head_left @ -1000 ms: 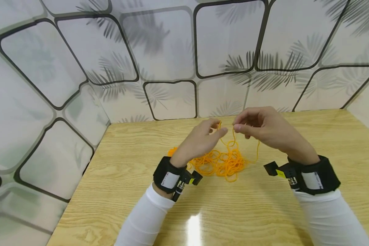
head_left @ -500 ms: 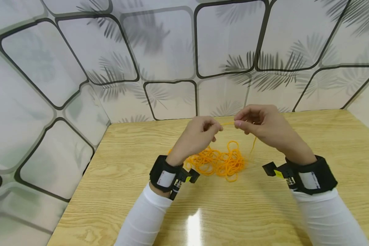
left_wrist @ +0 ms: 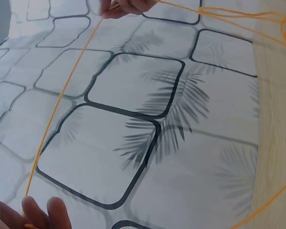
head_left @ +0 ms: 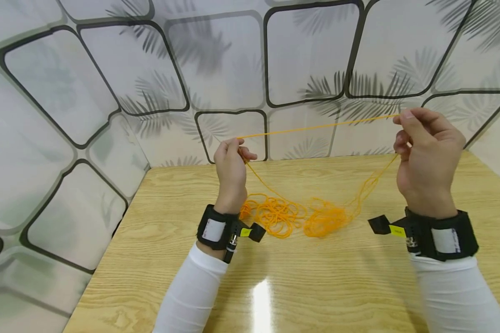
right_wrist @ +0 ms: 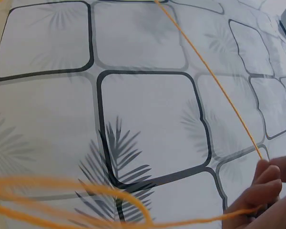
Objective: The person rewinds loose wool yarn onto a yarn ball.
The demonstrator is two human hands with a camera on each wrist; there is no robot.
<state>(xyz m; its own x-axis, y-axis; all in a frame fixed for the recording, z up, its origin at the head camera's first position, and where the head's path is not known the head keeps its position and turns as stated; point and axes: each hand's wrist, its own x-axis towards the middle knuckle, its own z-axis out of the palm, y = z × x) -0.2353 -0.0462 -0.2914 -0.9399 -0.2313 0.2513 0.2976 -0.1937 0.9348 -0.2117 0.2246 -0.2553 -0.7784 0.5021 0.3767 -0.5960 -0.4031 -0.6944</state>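
Orange yarn runs straight and taut between the two raised hands. At its left end my left hand pinches it, and a slack strand drops from there to the table. On the right, my right hand pinches the other end between thumb and finger, with looser strands hanging below it. Two loose tangles of the yarn, a left heap and a right heap, lie on the table under the hands. In the left wrist view the left fingertips show low at the left.
The wooden table spans the lower view. Behind it stands a wall with leaf-patterned covering, and another patterned wall borders the left side. Each wrist carries a black strap with a small camera.
Both hands have moved far apart and upward, the right one most. The yarn between them has stretched into a long straight line. Strands of the right heap have lifted with the right hand.
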